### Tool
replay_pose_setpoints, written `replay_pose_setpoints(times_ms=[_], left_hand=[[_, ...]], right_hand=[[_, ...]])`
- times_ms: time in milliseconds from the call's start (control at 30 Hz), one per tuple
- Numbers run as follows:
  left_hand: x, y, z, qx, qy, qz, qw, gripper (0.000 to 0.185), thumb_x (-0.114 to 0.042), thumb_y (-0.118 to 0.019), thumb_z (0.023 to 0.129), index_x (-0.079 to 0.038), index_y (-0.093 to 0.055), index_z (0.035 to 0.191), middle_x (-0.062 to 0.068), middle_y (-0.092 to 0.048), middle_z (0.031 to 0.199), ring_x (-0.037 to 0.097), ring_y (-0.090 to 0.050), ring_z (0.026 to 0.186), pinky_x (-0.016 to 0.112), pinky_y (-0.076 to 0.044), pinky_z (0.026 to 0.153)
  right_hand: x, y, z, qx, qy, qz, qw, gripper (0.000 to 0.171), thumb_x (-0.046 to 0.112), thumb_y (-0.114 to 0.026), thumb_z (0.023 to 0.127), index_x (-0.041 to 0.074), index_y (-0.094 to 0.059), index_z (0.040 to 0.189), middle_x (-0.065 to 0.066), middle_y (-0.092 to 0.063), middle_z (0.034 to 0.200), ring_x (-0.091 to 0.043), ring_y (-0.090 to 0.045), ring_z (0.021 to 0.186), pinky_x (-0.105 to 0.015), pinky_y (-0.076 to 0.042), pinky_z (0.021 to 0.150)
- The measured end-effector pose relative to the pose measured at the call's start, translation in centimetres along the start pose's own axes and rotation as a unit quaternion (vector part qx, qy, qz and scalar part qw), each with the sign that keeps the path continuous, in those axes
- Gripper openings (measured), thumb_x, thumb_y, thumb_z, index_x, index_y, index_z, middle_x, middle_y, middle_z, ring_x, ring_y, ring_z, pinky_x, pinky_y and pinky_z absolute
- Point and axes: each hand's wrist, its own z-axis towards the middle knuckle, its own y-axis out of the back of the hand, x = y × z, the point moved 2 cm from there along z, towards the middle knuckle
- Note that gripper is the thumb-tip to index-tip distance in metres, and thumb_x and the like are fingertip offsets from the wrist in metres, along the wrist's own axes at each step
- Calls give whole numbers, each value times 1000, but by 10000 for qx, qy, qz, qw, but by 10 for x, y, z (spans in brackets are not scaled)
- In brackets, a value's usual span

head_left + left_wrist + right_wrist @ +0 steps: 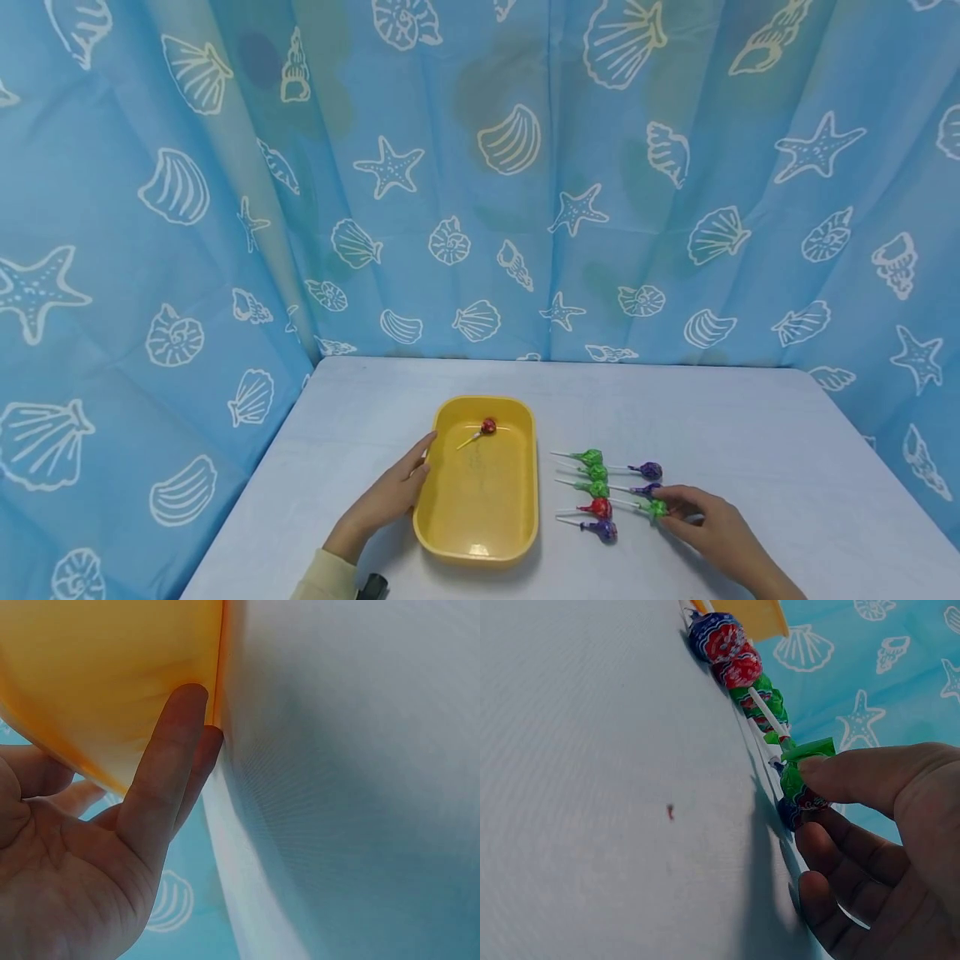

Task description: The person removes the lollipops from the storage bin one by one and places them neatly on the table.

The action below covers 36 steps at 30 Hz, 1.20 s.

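- Right hand (701,518) pinches green lollipop (657,507) by its wrapped head, at right end of candy group on table (750,433).
- Left hand (396,492), fingers straight, braces yellow tray (480,546) on its left wall.
- Best lift straight up, to clear purple lollipop (647,470) and neighbours.
- Red lollipop (487,427) lies at tray's far end.

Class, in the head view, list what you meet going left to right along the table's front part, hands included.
Left hand → yellow tray → red-wrapped lollipop → green-wrapped lollipop → right hand.
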Motion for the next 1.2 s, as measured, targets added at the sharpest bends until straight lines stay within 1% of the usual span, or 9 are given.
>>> replay_pose_setpoints(times_ms=[100,367,500,633,733,867,933,1033,1200], left_hand=[[1,0,1,-3,53,62,10000,53,-19,-36,111,-17,-24,163,26,-51,142,21,-64,85,38,-56,67],[2,-1,2,-19,84,82,9999,54,-19,-36,111,-18,-24,163,21,-55,135,22,-62,79,37,-54,64],[2,-1,2,-37,38,102,9999,54,-18,-36,111,-17,-24,163,23,-54,137,22,-62,81,37,-54,65],[1,0,1,-50,43,125,9999,54,-19,-36,111,-17,-24,163,26,-50,144,22,-63,89,39,-56,69],[1,0,0,-43,62,103,9999,54,-19,-37,111,-18,-25,163,27,-47,147,22,-64,95,40,-57,72],[1,0,-1,7,4,36,10000,54,-19,-37,111,-17,-24,163,29,-45,148,23,-64,96,41,-57,72],[1,0,0,29,-23,15,10000,54,-20,-37,111,-17,-24,163,29,-44,148,23,-63,96,41,-57,72],[2,0,0,32,-20,4,10000,54,-20,-37,111,-17,-24,163,29,-45,148,23,-63,95,40,-57,72],[2,-1,1,-1,-11,86,10000,54,-19,-37,110,-17,-24,163,27,-48,146,23,-63,92,39,-56,70]], right_hand=[[-1,-1,0,-40,-11,-112,9999,36,7,-81,82,6,-72,117,1,-70,97,-14,-64,84,-33,-58,77],[-2,-4,0,-136,-67,-262,9995,34,5,-80,82,7,-72,116,1,-70,97,-14,-64,84,-35,-57,76],[-2,-6,0,-181,-45,-296,9994,34,3,-80,82,7,-72,115,1,-70,97,-14,-64,83,-34,-56,74],[-1,-6,-1,-236,-71,-288,9993,33,2,-80,82,6,-72,114,0,-70,97,-14,-64,83,-34,-56,74],[0,-6,-1,-219,-176,-246,9993,33,3,-80,82,6,-72,114,-2,-70,99,-16,-65,84,-39,-57,77],[-1,-4,-2,-160,-324,-229,9991,35,5,-80,83,6,-71,117,-3,-70,101,-18,-66,86,-45,-57,81],[-2,-2,-3,-189,-299,-263,9990,35,5,-79,83,7,-71,118,-3,-70,102,-18,-66,87,-46,-57,81],[-3,2,-4,-367,-93,-223,9990,34,4,-79,84,6,-71,117,-6,-71,105,-19,-66,87,-41,-58,79],[-1,7,-4,-681,253,-183,9972,33,5,-79,85,4,-70,116,-10,-71,110,-17,-67,87,-27,-56,71]])
